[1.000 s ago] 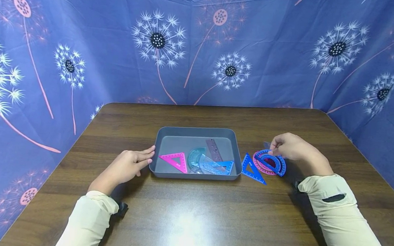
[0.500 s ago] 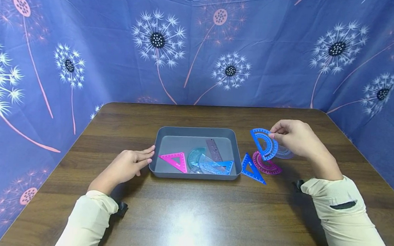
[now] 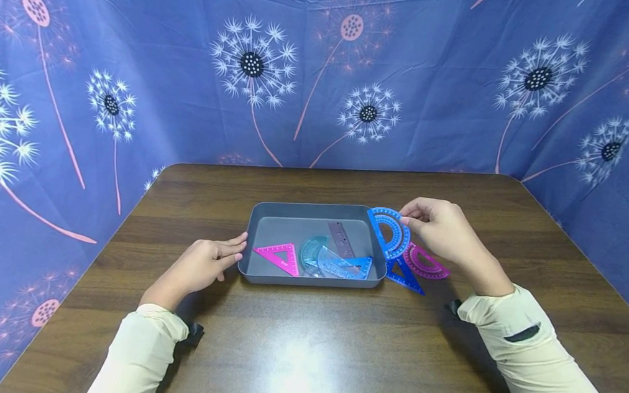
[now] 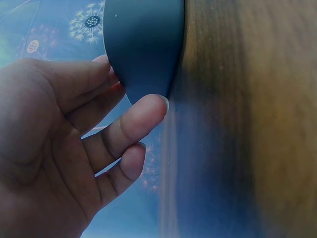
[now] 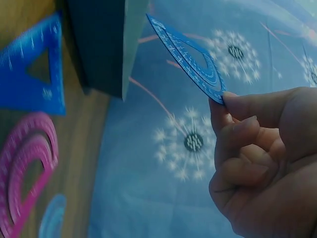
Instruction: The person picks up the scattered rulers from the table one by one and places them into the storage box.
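"Where was the blue protractor (image 3: pixel 399 235)?"

"Up off the table (image 3: pixel 193 361), over by the right end of the grey tray (image 3: pixel 289 232). From the head view it overlapped the tray's rim; the right wrist view showed it tilted, with a gap between it and the tray wall."

"And what had hold of it?"

"The right hand (image 3: pixel 440 232). Its grip was a narrow pinch, the thumb and a finger closed on one edge of the protractor."

"The left hand (image 3: pixel 198 267)?"

"At the opposite end, touching the tray's left wall. That grip was loose, fingers nearly straight and held nothing between them that I could see."

"What lay inside the tray?"

"A pink set square (image 3: pixel 292 260) toward the left. Right of it came a teal protractor (image 3: pixel 310 246), then a clear protractor (image 3: pixel 331 263) overlapping a light blue set square (image 3: pixel 366 266). A dark ruler (image 3: pixel 341 239) slanted behind those."

"Anything outside it?"

"A dark blue set square (image 3: pixel 409 283) lay just beside the tray's right end, with a pink protractor (image 3: pixel 419 269) next to it. The right wrist view also caught part of a pale blue curved piece (image 5: pixel 53 218) near the pink one, cut off by the frame edge."

"And beyond the table?"

"A blue cloth (image 3: pixel 304 52) hung behind and at both sides, printed with white and pink dandelions. Cream sleeves (image 3: pixel 536 359) covered both forearms."
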Motion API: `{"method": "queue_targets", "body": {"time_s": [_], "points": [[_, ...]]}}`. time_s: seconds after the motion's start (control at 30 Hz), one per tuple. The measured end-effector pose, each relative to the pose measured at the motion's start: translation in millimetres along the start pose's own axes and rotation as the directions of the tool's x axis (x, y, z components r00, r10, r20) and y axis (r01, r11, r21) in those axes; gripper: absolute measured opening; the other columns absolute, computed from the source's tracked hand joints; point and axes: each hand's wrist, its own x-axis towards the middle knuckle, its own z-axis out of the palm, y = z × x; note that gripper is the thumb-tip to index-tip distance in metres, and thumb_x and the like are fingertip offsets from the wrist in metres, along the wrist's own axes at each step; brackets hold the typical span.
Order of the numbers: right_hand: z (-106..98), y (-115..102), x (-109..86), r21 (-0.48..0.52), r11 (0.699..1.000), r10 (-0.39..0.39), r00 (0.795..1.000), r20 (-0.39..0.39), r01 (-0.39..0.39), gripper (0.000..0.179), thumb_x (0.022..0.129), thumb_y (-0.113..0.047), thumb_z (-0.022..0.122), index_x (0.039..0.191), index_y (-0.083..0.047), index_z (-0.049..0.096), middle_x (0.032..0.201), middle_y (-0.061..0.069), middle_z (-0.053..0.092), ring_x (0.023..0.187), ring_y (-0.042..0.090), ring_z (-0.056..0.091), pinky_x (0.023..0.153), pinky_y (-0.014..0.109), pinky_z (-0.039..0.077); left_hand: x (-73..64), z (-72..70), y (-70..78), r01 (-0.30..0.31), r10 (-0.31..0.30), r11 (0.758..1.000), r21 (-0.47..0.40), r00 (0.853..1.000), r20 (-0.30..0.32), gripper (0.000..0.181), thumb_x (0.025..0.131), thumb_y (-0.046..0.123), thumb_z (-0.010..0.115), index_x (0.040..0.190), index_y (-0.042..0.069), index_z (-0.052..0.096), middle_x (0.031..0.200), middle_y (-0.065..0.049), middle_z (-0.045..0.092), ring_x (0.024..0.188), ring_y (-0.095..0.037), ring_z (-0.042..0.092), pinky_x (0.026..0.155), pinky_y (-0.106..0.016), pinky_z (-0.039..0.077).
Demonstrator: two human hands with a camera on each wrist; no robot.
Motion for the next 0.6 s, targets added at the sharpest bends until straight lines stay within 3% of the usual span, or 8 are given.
{"method": "queue_targets", "body": {"time_s": [0.4,0.6], "points": [[40,1,0.8,0.038,0.998,-0.045,0.990,0.134,0.040,0.011,0.093,-0.001,0.066,0.100,-0.009,0.068,0.085,0.001,0.071,0.080,0.018,0.064,0.072,0.035,0.050,-0.4,0.1,-0.9,0.000,0.000,1.000,0.006,1.000,0.003,0.036,0.100,0.018,0.061,0.134,0.007,0.062,0.148,-0.005,0.049,0.050,-0.017,0.059,0.048,-0.029,0.040],[50,4,-1.1,0.029,0.996,-0.089,0.969,0.230,0.084,0.018,0.093,0.005,0.062,0.093,-0.010,0.072,0.088,0.001,0.072,0.079,0.016,0.062,0.070,0.034,0.051,-0.1,0.1,-0.9,-0.009,0.009,1.000,0.010,1.000,0.000,0.036,0.100,0.017,0.061,0.134,0.006,0.062,0.148,-0.005,0.049,0.050,-0.017,0.059,0.048,-0.029,0.040]]}}
